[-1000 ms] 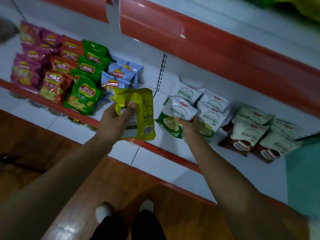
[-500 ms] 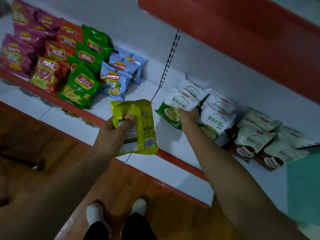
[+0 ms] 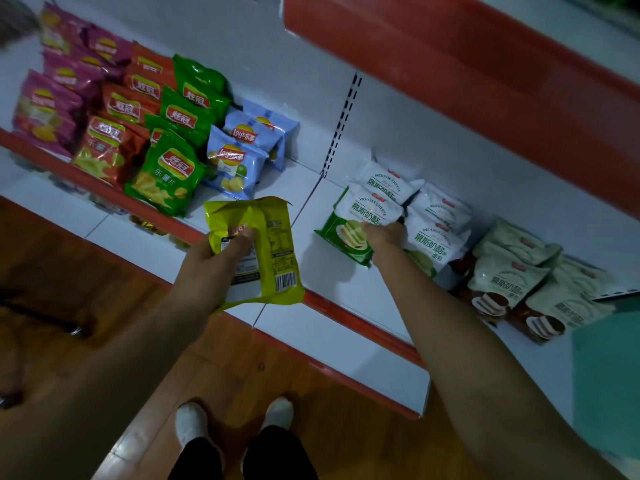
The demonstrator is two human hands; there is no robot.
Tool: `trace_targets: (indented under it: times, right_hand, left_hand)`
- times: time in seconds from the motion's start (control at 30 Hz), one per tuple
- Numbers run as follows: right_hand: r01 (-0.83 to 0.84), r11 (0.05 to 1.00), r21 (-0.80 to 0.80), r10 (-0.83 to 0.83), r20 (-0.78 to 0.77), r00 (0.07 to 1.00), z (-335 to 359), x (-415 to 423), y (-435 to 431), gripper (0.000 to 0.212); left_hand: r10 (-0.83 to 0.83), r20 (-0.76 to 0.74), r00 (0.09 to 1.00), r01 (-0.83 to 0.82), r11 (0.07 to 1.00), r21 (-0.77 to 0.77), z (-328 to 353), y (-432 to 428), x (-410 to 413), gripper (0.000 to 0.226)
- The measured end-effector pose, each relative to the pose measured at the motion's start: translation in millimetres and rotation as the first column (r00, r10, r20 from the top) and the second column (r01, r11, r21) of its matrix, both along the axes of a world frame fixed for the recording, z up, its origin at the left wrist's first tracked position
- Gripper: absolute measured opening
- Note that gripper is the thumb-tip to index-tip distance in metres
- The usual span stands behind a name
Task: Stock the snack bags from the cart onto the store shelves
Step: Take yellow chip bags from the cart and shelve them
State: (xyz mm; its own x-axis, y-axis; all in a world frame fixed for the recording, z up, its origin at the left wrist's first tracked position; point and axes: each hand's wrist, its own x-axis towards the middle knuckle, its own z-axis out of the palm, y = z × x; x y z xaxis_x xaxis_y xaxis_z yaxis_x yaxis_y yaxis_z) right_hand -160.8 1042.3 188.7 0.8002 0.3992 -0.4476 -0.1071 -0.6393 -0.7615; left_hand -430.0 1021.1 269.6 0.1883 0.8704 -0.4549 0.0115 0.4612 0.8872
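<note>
Snack bag point(image 3: 263, 244) in left hand point(image 3: 211, 271)

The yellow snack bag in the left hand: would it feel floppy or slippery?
Probably light: the left hand alone holds the yellow snack bag up. Likely floppy: its top edge is crinkled. Its glossy film may be slippery.

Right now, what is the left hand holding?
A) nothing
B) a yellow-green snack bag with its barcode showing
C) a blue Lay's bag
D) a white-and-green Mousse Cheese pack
B: the left hand grips the yellow-green bag with its barcode side facing the camera, while the right hand holds the Mousse Cheese pack on the shelf.
</note>
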Motion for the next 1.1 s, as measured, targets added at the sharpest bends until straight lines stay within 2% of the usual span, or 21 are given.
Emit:
trace_targets:
  times: [0.17,0.23,0.33,0.47,0.57,0.67,0.73,0.8,0.87,0.9,0.93,0.97,1.03,1.1]
  right_hand:
    - [0.073,0.997,0.036,-0.075,0.037,0.997,14,-3,-1,0.036]
    - [0.069,0.991,0.112,-0.074,0.044,0.996,20,-8,-2,0.042]
    - [-0.034,0.986,0.162,0.027,0.045,0.999,35,-26,-7,0.050]
    - [-0.199,0.946,0.257,0.179,0.096,0.979,65,-47,-19,0.042]
    - [-0.307,0.912,0.272,0.256,0.206,0.945,88,-78,-33,0.031]
    - [-0.397,0.844,0.361,0.281,0.333,0.900,100,-122,-56,0.009]
    - [-0.460,0.787,0.411,0.328,0.353,0.876,109,-156,-70,0.011]
    - [-0.542,0.725,0.425,0.473,0.265,0.840,126,-189,-76,0.031]
    - [-0.506,0.713,0.485,0.544,0.071,0.836,140,-213,-71,0.042]
    - [-0.433,0.744,0.509,0.507,-0.008,0.862,146,-222,-67,0.043]
    - [-0.342,0.779,0.525,0.434,-0.059,0.899,148,-229,-63,0.041]
    - [-0.252,0.805,0.537,0.350,-0.085,0.933,152,-234,-58,0.035]
    - [-0.096,0.837,0.539,0.212,-0.157,0.965,154,-242,-54,0.018]
    - [0.048,0.839,0.542,0.131,-0.287,0.949,155,-248,-56,0.015]
  left_hand:
    - [-0.041,0.013,0.999,0.041,0.998,0.044,4,-3,0,0.013]
    - [-0.045,0.020,0.999,0.043,0.997,0.057,5,-3,-1,0.014]
    - [-0.062,0.030,0.998,0.060,0.996,0.073,8,-4,-4,0.018]
    - [-0.059,0.052,0.997,0.052,0.991,0.124,11,-6,-8,0.015]
    - [-0.035,0.027,0.999,0.029,0.982,0.188,13,-6,-13,0.012]
    - [0.018,0.017,1.000,-0.021,0.972,0.236,19,-3,-18,0.011]
    - [0.060,-0.074,0.995,-0.034,0.951,0.308,25,3,-21,0.020]
    - [0.051,-0.277,0.960,0.088,0.880,0.467,30,7,-25,0.028]
    - [-0.009,-0.530,0.848,0.408,0.649,0.642,34,6,-34,0.039]
    - [-0.059,-0.613,0.788,0.548,0.519,0.656,36,4,-41,0.047]
    - [-0.140,-0.649,0.748,0.635,0.435,0.638,36,3,-49,0.054]
    - [-0.220,-0.642,0.734,0.669,0.398,0.628,39,2,-59,0.060]
    - [-0.281,-0.578,0.766,0.642,0.391,0.660,41,5,-85,0.063]
    - [-0.192,-0.553,0.810,0.577,0.420,0.700,39,14,-110,0.062]
